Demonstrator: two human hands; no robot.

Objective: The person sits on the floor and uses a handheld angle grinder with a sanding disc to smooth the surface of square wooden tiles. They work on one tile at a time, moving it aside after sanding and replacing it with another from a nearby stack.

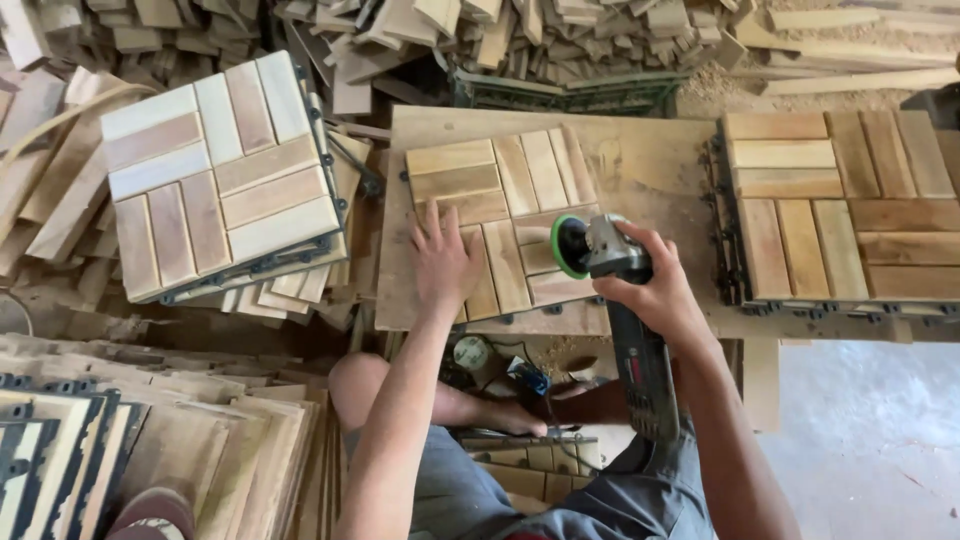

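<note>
A square wooden slat tile lies on a plywood work board in front of me. My left hand presses flat on the tile's near left part, fingers spread. My right hand grips the body of a grey angle grinder. Its green-rimmed sanding disc stands on edge against the tile's right side. The grinder's dark handle runs back toward my lap.
A stack of finished tiles stands at the left, another stack at the right. Upturned tiles with black plastic grids pile at the lower left. Loose wood offcuts heap along the back. Concrete floor shows lower right.
</note>
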